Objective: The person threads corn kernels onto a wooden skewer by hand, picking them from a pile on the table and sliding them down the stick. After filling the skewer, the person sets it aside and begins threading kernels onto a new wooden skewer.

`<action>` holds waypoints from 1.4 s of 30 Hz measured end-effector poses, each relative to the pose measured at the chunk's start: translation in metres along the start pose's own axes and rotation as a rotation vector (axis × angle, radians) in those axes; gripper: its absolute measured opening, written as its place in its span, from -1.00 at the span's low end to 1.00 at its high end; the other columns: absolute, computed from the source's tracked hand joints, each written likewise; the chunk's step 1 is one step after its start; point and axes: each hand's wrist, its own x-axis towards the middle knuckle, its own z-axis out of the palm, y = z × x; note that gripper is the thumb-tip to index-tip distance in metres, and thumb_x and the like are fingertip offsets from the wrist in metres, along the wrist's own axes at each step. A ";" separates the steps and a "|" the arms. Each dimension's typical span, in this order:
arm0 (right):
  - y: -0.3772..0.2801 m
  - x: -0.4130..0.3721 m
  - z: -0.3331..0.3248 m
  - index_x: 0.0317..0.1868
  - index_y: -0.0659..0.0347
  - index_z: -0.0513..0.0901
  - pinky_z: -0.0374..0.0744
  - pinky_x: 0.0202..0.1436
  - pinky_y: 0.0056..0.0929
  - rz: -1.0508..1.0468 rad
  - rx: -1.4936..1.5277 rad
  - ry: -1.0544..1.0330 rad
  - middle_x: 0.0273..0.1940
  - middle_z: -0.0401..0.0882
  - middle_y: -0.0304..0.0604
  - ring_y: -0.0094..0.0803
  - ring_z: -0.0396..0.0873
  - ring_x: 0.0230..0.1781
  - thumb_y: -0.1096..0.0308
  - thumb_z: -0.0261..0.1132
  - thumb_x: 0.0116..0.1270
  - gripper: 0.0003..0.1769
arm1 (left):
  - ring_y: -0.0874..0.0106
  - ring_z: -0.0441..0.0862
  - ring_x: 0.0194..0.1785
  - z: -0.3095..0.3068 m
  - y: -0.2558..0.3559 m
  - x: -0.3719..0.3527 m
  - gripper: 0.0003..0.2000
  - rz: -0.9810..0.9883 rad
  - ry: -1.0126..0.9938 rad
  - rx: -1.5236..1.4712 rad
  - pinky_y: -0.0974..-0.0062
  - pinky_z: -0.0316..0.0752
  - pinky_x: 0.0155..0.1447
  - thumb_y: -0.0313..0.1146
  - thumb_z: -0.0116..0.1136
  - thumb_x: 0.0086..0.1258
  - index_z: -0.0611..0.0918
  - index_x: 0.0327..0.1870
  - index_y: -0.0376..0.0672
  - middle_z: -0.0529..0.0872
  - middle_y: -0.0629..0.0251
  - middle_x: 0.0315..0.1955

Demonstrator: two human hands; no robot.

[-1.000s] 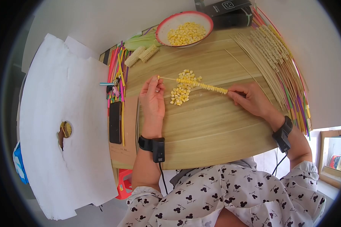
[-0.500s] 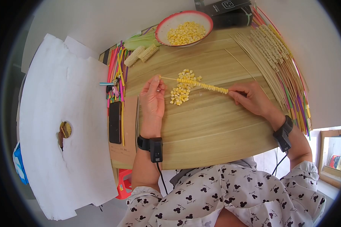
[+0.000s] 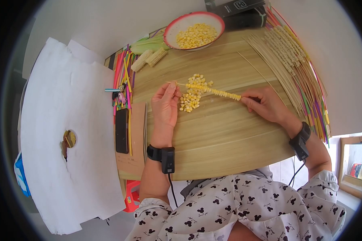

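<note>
Head view: a light brown wooden table [image 3: 213, 148] is seen, with a round, red-rimmed white bowl [image 3: 171, 35] set at its far side. By the bare left hand [image 3: 165, 106] and bare right hand [image 3: 265, 105], a thin, pale stick strung with yellow corn [image 3: 221, 92] is pinched near both ends, above the table. Loose yellow kernels [image 3: 191, 100] are heaped nearby.

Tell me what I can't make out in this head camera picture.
Head view, corn skewer: one end hidden inside the right hand.
Head view, left hand: whether it pinches a kernel is too small to tell.
Head view, brown cardboard: its writing is too small and blurred.
Head view, blue-and-white item: mostly hidden behind the white board.
</note>
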 end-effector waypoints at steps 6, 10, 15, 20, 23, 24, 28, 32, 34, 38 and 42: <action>-0.003 0.000 0.000 -0.20 0.32 0.68 0.34 -0.48 -0.62 0.029 0.055 -0.036 -0.58 0.50 -0.36 -0.71 0.37 -0.55 0.37 0.25 0.46 -0.83 | 0.51 0.50 -0.26 0.008 -0.003 -0.005 -0.91 -0.048 -0.100 0.002 0.48 0.49 -0.07 -0.49 0.26 0.40 0.68 -0.14 -0.25 0.65 0.38 -0.30; 0.000 0.001 0.000 -0.22 0.31 0.67 0.33 -0.49 -0.64 0.028 0.094 -0.055 -0.58 0.50 -0.38 -0.72 0.37 -0.55 0.36 0.24 0.47 -0.82 | 0.51 0.49 -0.26 0.010 -0.003 -0.006 -0.90 -0.028 -0.095 0.046 0.46 0.49 -0.06 -0.49 0.26 0.40 0.68 -0.12 -0.26 0.64 0.38 -0.32; 0.000 0.001 0.001 -0.21 0.30 0.69 0.31 -0.50 -0.56 0.035 0.102 -0.041 -0.62 0.49 -0.37 -0.68 0.33 -0.59 0.31 0.24 0.47 -0.79 | 0.53 0.49 -0.26 0.005 -0.004 -0.004 -0.86 -0.008 -0.123 0.082 0.46 0.49 -0.05 -0.46 0.26 0.41 0.68 -0.09 -0.27 0.67 0.34 -0.30; 0.003 0.000 0.002 -0.22 0.32 0.67 0.33 -0.49 -0.60 0.044 0.156 0.005 -0.60 0.48 -0.38 -0.70 0.34 -0.57 0.33 0.23 0.47 -0.79 | 0.57 0.52 -0.23 0.012 0.004 -0.005 -0.83 0.082 -0.013 0.230 0.55 0.47 -0.05 -0.44 0.27 0.41 0.69 -0.05 -0.28 0.68 0.35 -0.29; 0.001 0.000 0.000 -0.22 0.34 0.66 0.35 -0.47 -0.63 0.046 0.213 0.041 -0.58 0.48 -0.38 -0.70 0.37 -0.56 0.35 0.24 0.47 -0.80 | 0.62 0.54 -0.21 0.016 0.010 -0.007 -0.82 0.154 0.044 0.410 0.60 0.46 -0.06 -0.44 0.28 0.40 0.70 -0.04 -0.28 0.70 0.38 -0.30; 0.000 0.000 -0.002 -0.22 0.35 0.66 0.36 -0.47 -0.64 0.065 0.195 0.045 -0.57 0.49 -0.37 -0.71 0.39 -0.55 0.36 0.24 0.46 -0.80 | 0.64 0.55 -0.21 0.015 0.012 -0.007 -0.82 0.181 0.058 0.518 0.61 0.45 -0.07 -0.44 0.28 0.40 0.71 -0.05 -0.27 0.70 0.39 -0.30; -0.004 0.000 -0.005 -0.21 0.35 0.67 0.37 -0.48 -0.64 0.095 0.123 0.052 -0.57 0.50 -0.36 -0.71 0.41 -0.55 0.38 0.25 0.44 -0.82 | 0.65 0.54 -0.23 0.006 0.002 -0.003 -0.85 0.183 -0.008 0.763 0.62 0.46 -0.09 -0.45 0.29 0.37 0.72 -0.09 -0.24 0.71 0.42 -0.31; 0.002 0.000 -0.002 -0.22 0.36 0.67 0.37 -0.48 -0.63 0.080 0.165 0.068 -0.56 0.52 -0.36 -0.72 0.41 -0.56 0.39 0.26 0.43 -0.83 | 0.52 0.57 -0.20 0.018 0.003 -0.011 -0.84 0.343 -0.120 1.218 0.54 0.49 -0.07 -0.46 0.33 0.28 0.71 -0.14 -0.22 0.69 0.34 -0.29; 0.003 0.001 -0.002 -0.22 0.36 0.68 0.37 -0.48 -0.62 0.067 0.146 0.073 -0.57 0.53 -0.35 -0.72 0.41 -0.56 0.39 0.26 0.42 -0.83 | 0.47 0.58 -0.19 0.020 0.002 -0.013 -0.82 0.400 -0.152 1.312 0.52 0.50 -0.05 -0.45 0.35 0.24 0.70 -0.15 -0.22 0.67 0.30 -0.28; 0.004 0.001 -0.002 -0.21 0.37 0.68 0.37 -0.48 -0.62 0.076 0.131 0.064 -0.58 0.52 -0.35 -0.71 0.41 -0.56 0.39 0.27 0.42 -0.83 | 0.41 0.58 -0.19 0.019 0.002 -0.013 -0.80 0.396 -0.118 1.316 0.47 0.50 -0.06 -0.47 0.33 0.20 0.69 -0.15 -0.24 0.65 0.25 -0.28; 0.008 0.001 -0.001 -0.21 0.36 0.68 0.37 -0.48 -0.60 0.066 0.156 0.064 -0.59 0.52 -0.34 -0.70 0.40 -0.56 0.39 0.26 0.42 -0.83 | 0.42 0.57 -0.20 0.023 0.005 -0.015 -0.81 0.359 -0.095 1.327 0.48 0.50 -0.06 -0.49 0.31 0.18 0.69 -0.17 -0.25 0.64 0.26 -0.30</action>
